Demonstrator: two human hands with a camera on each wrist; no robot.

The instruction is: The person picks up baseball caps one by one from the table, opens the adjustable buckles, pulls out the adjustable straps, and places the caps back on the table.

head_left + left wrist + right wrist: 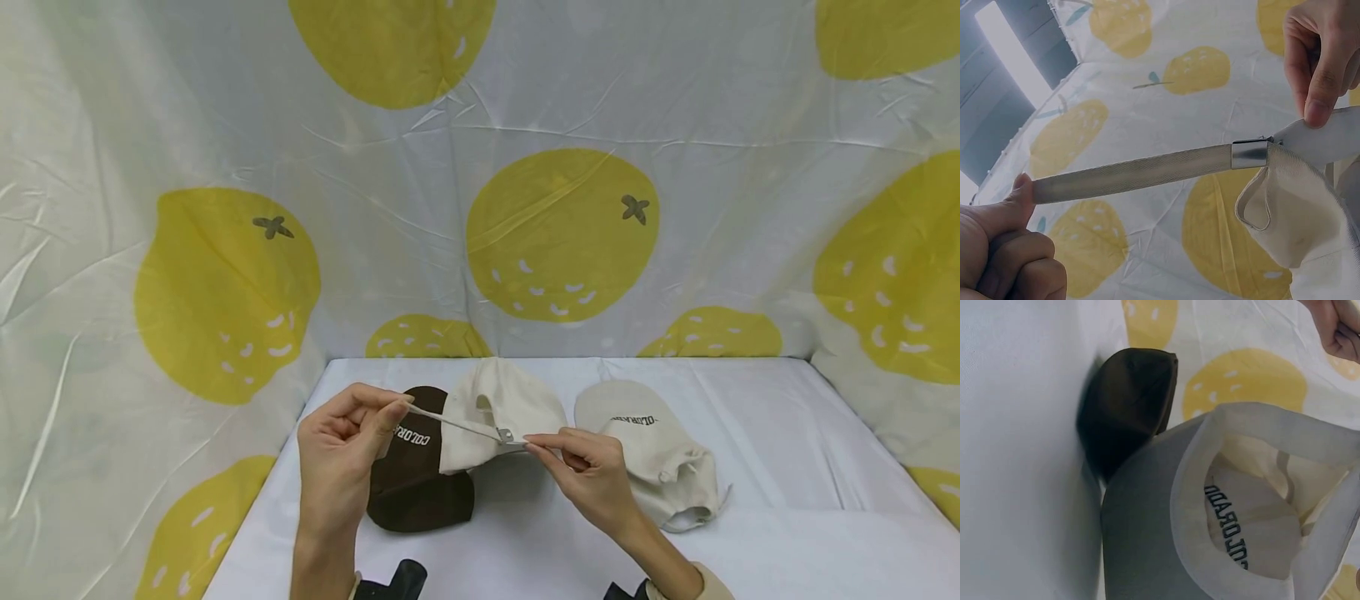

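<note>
At the left, we observe the left grip (341, 442) pinching the free end of the fabric strap (453, 422) between thumb and finger. Beyond and to the right of this grip, the dark brown cap (416, 467) lies on the desk (787, 433). The strap runs straight to the metal buckle (507, 436). We locate the cream cap (521, 404) between both grips. The right grip (581, 462) pinches its band beside the buckle. Right of this grip, we note the pale cap (626, 404) on the desk.
</note>
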